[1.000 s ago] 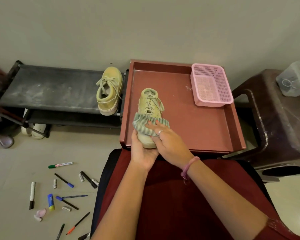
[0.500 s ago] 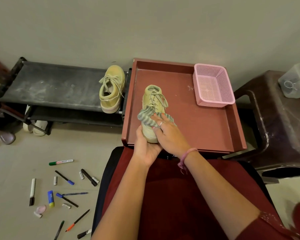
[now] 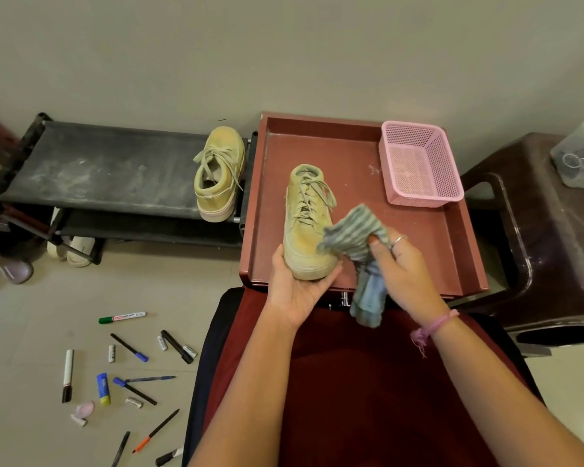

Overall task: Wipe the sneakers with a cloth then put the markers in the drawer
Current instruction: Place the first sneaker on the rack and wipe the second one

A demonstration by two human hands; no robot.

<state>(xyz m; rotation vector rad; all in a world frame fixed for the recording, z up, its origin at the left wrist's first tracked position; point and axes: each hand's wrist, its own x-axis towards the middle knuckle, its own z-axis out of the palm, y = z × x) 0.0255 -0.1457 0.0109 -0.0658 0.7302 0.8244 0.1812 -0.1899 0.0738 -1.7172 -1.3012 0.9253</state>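
We are in the wiping step, working on the sneaker (image 3: 305,227) that sits in the middle of the frame, inside the open red drawer (image 3: 429,261), toe end toward us and heel toward the wall. Our left hand (image 3: 295,291) cups the toe from below and the left, fingers closed around the sole edge to steady it. Our right hand (image 3: 403,267) is clenched on the striped cloth (image 3: 354,237), bunched at the shoe's right side; the upper fold touches the shoe's right flank near the toe while the tail hangs down past the drawer's front edge. The upper looks dusty and yellowed, so we judge this shoe only partly cleaned.

The second sneaker (image 3: 218,176) rests left of the drawer on the right end of the black shoe rack (image 3: 98,170), and looks just as dusty. A pink basket (image 3: 418,163) stands in the drawer's upper right corner.

The markers (image 3: 122,317) lie scattered on the floor in the lower left of the frame, none yet in the drawer.

Next we need to press the cloth back against the shoe's side and draw it along, turning the shoe with the left hand to reach the heel, then change over to the other sneaker before we gather the markers
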